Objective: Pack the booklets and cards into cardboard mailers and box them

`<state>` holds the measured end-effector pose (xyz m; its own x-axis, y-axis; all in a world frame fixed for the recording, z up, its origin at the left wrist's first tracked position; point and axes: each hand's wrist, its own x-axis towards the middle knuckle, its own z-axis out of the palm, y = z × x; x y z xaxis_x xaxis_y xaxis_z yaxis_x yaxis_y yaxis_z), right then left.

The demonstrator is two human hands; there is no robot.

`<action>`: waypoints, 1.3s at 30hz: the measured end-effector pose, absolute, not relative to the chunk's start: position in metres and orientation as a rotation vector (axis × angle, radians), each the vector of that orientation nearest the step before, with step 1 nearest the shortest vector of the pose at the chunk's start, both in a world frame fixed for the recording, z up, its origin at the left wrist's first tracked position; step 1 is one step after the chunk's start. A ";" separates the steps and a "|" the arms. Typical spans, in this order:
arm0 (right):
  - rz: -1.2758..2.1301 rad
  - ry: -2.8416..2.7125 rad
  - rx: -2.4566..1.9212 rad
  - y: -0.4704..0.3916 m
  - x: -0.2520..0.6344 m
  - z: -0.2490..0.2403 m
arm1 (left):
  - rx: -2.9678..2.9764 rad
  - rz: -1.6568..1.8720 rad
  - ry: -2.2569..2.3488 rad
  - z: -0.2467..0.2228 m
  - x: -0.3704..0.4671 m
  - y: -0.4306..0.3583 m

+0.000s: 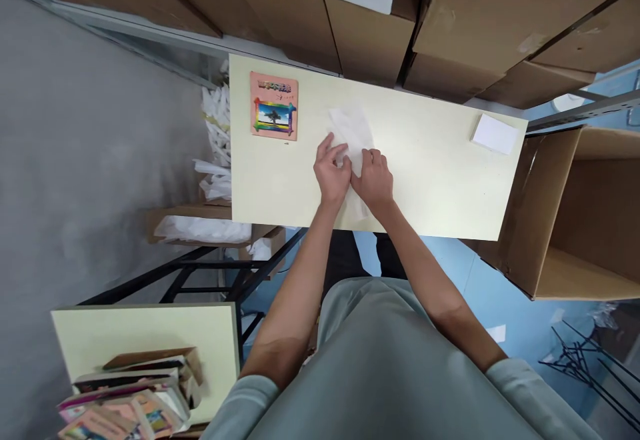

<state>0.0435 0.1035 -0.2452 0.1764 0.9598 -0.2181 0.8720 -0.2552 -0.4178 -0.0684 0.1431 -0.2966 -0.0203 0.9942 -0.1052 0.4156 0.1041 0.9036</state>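
Note:
A thin, slightly see-through white sheet [353,127] lies on the cream tabletop; whether it is a bag or flat paper I cannot tell. On its left edge, my left hand [333,172] pinches the sheet between thumb and forefinger, the other fingers loosely spread. My right hand [374,177] is closed on the sheet's right side with fingers curled, its thumb close to my left thumb. Part of the sheet is hidden under both hands. To the left, a pink book [275,106] with a tree picture in a rainbow frame lies flat, touched by neither hand.
A small white stack [495,134] sits at the table's right end. Large cardboard boxes [370,40] line the back edge. An open carton [560,213] stands at right. Lower left, a side table [150,323] holds piled books [135,393]; white bags [216,127] hang beyond the left edge.

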 end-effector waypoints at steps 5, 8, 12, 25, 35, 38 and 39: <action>0.641 -1.781 -2.314 0.100 0.033 -0.248 | 1.342 0.888 1.651 -0.307 -0.071 0.142; 0.652 -1.783 -2.330 0.101 0.032 -0.247 | 1.374 0.804 1.679 -0.306 -0.071 0.142; 0.725 -1.652 -2.335 0.102 0.052 -0.238 | 1.471 0.733 1.692 -0.300 -0.070 0.143; 0.667 -1.303 -2.528 0.071 0.173 -0.238 | 1.459 0.835 1.644 -0.295 -0.064 0.142; 0.534 -1.978 -2.244 0.073 0.105 -0.264 | 1.887 0.559 1.196 -0.281 -0.043 0.131; 0.524 -2.003 -2.243 0.072 0.127 -0.273 | 1.874 0.585 1.232 -0.286 -0.052 0.135; 0.518 -1.999 -2.249 0.072 0.134 -0.273 | 1.869 0.594 1.253 -0.287 -0.056 0.137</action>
